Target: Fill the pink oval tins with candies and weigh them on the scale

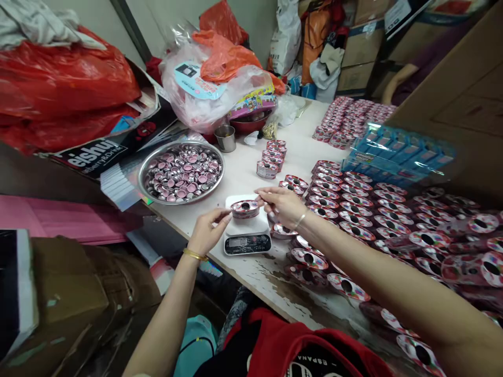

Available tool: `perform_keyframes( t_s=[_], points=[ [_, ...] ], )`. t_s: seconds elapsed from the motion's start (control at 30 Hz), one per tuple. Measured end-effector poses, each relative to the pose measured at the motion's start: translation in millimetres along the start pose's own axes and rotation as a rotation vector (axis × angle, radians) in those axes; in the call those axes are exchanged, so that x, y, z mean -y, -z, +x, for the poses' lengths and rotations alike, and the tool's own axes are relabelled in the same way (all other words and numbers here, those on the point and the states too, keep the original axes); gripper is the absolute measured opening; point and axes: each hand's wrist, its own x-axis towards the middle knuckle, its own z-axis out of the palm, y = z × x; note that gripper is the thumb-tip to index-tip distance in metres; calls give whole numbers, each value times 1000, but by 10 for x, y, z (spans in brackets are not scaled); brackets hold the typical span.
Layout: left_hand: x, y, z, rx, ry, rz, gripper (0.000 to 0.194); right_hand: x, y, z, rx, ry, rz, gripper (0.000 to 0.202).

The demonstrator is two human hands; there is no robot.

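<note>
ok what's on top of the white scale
One oval, patterned pack with a dark round centre sits on the scale, between the left hand and right hand. The platform directly beneath it is covered, and the pack's underside can't be seen.

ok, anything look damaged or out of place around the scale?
Yes, the tabletop: irregular brown patches break up its white surface near the front edge, below and right of the scale in the picture, so it looks worn or stained. The package on the scale shows no obvious damage.
</note>
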Motion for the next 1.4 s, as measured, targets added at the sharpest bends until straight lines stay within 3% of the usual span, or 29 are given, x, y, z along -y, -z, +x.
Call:
perform_keyframes(
  t_s=[0.13, 0.27, 0.53, 0.7, 0.87, 0.97, 1.07, 1.4],
  points=[
    [230, -100, -227, 20, 115, -39, 35, -121, -242, 420, 56, 0, -57, 8],
    [297, -130, -316, -8, 141, -62, 32, -224, -279, 587, 84, -19, -79, 14],
    [196, -474, -419, -179, -121, 66, 25, -158, -237, 521, 203, -20, -175, 7],
    [120, -578, -426, -233, -109, 229, 21, -91, -239, 450, 138, -34, -167, 14],
    [182, -481, -393, -407, -16, 142, 18, 76, 9, 324, -9, -103, -137, 22],
    [315, -405, -407, -470, 46, 73, 19, 135, 171, 238, 25, -101, -277, 15],
    [418, -375, -443, -455, 79, 54, 19, 116, 188, 207, 121, -99, -514, 12],
    [452, -420, -482, -392, 93, 55, 20, 3, -204, 388, 197, 202, -1258, 8]
  ],
)
